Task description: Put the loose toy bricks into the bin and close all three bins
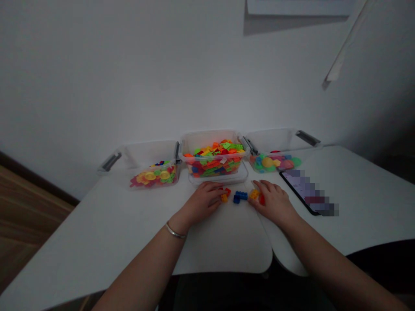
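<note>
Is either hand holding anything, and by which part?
The left hand has its fingertips on an orange brick; the right hand on another orange brick and a red brick. Any grip cannot be told.

Screen on the black smartphone (308,192) is pixelated out, so no reading that. The right hand (270,203) half covers a red plastic brick (262,199), the left hand (202,203) partly hides a small orange plastic brick (224,198), and a white rectangular panel (300,6) gets cut off up top.
</note>
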{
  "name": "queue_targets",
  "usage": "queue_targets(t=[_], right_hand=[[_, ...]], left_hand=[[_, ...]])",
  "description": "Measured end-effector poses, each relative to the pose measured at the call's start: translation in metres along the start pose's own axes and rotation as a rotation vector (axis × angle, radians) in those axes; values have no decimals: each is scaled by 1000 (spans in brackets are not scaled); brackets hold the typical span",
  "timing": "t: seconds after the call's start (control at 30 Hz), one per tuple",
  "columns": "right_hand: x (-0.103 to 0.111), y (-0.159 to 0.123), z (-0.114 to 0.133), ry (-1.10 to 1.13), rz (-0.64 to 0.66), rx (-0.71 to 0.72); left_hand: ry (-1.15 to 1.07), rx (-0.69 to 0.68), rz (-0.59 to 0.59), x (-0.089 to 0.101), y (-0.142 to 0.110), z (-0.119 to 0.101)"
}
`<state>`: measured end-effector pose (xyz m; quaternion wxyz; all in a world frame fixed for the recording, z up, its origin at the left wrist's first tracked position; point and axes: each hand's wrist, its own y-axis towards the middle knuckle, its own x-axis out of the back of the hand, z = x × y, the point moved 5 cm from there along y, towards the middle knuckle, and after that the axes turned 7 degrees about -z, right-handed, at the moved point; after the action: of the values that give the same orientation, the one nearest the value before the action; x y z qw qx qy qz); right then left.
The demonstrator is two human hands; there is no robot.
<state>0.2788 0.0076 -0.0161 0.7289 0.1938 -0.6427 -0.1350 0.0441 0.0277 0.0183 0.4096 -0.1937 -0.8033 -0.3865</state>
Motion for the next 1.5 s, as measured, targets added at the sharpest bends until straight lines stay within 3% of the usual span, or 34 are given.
queue_targets(t=[0.23, 0.53, 0.77, 1.0, 1.27, 1.5], right_hand=[[-9, 9, 7, 266, -4, 163], [-8, 19, 9, 400, -57, 140], [-4, 24, 40, 370, 9, 272], [-3, 39, 72, 329, 75, 391], [-2, 62, 105, 241, 126, 525], [-12, 58, 104, 345, 93, 453]], left_hand=[[18, 32, 95, -3, 0, -2], [5, 37, 152, -7, 0, -6], [35, 62, 53, -4, 0, 3], [140, 200, -71, 5, 0, 14], [146, 254, -100, 5, 1, 24], [117, 245, -118, 1, 1, 28]])
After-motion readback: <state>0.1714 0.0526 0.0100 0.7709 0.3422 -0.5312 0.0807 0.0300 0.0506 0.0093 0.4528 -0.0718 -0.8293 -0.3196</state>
